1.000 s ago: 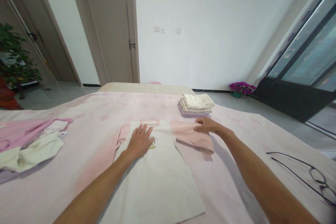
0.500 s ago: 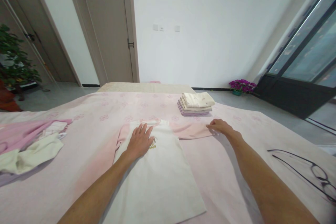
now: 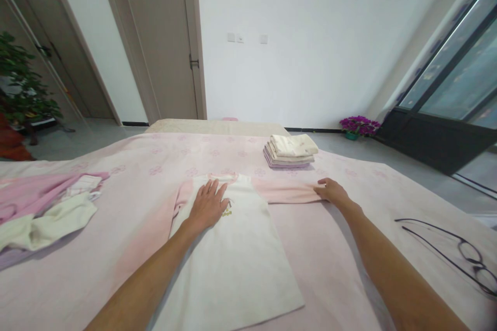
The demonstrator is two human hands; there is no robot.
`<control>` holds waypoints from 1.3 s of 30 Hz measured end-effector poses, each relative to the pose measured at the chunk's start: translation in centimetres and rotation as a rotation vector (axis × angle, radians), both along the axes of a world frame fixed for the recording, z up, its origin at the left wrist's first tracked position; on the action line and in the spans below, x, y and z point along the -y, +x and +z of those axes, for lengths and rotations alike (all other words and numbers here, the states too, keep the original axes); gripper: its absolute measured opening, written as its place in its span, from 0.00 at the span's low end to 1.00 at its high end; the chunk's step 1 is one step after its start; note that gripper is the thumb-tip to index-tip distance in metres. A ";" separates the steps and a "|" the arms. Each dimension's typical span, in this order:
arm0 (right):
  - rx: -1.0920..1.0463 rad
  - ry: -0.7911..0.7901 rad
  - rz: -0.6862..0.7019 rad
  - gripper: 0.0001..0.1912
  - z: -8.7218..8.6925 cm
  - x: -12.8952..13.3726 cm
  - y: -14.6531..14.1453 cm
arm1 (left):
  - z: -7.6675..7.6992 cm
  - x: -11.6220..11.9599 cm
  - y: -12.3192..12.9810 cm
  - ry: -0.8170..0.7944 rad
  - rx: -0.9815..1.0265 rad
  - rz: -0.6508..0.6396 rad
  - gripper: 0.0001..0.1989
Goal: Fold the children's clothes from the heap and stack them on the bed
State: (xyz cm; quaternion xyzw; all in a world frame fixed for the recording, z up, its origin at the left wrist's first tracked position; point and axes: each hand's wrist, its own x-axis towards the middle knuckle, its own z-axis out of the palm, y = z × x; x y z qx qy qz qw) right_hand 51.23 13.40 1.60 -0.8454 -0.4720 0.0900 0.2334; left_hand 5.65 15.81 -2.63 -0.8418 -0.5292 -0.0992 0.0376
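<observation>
A white long-sleeved shirt [image 3: 240, 248] with pink sleeves lies spread on the pink floral bed cover. My left hand [image 3: 208, 204] rests flat on its chest below the neckline, fingers stretched out, partly covering a small print. At the cuff end of the right-side pink sleeve [image 3: 289, 191], my right hand [image 3: 334, 194] has its thumb and fingers closed on the fabric. That sleeve runs straight out sideways. The other pink sleeve [image 3: 142, 243] lies slanting down on the left, partly behind my left forearm.
A neat stack of folded clothes [image 3: 292, 151] sits beyond the right sleeve. Loose pink and cream clothes [image 3: 50, 212] are heaped at the left. Eyeglasses [image 3: 462, 253] lie at the right on the bed cover [image 3: 330, 269]. A purple potted flower [image 3: 359, 126] stands on the floor.
My right hand has moved a little to the right with the cuff, and the sleeve now lies longer and straighter. My left hand stays on the chest of the shirt.
</observation>
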 end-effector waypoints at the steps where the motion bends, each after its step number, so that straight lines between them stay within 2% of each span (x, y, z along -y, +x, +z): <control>1: 0.114 -0.068 -0.013 0.21 0.1 0.1 -0.2 | -0.1 0.0 0.0 0.003 0.002 -0.002 0.28; 3: 0.323 -0.137 -0.011 0.23 0.6 0.2 -1.3 | -0.1 0.0 -0.1 0.008 0.008 -0.007 0.28; 6: 0.556 -0.080 0.116 0.22 1.6 -0.1 -5.1 | -0.1 0.0 -0.1 0.002 0.016 -0.011 0.28; 9: 0.543 -0.041 0.313 0.18 2.6 -0.9 -10.0 | 0.0 0.0 0.0 -0.011 0.018 -0.007 0.28; 14: 0.492 -0.131 0.399 0.23 2.9 -4.0 -16.0 | 0.1 0.0 0.0 -0.022 0.006 0.003 0.28; 18: 0.469 -0.235 0.470 0.21 2.6 -6.4 -17.4 | 0.3 0.1 0.0 -0.019 0.013 0.002 0.28; 22: 0.451 -0.305 0.575 0.16 2.5 -7.0 -17.3 | 0.5 0.2 0.1 -0.016 0.025 0.001 0.28; 24: 0.466 -0.282 0.604 0.12 2.6 -6.7 -17.2 | 0.5 0.2 0.1 -0.021 0.027 0.007 0.28; 28: 0.545 -0.146 0.548 0.14 2.4 -5.9 -17.9 | 0.7 0.3 0.2 -0.014 0.026 0.011 0.28; 33: 0.583 -0.045 0.483 0.15 2.4 -4.8 -20.4 | 0.8 0.4 0.2 -0.013 0.032 0.012 0.28; 36: 0.538 0.037 0.545 0.19 1.9 -3.4 -22.9 | 1.0 0.5 0.1 0.005 0.041 0.006 0.28; 39: 0.486 0.034 0.628 0.27 0.2 -1.2 -25.4 | 1.2 0.6 0.1 0.021 0.074 -0.008 0.27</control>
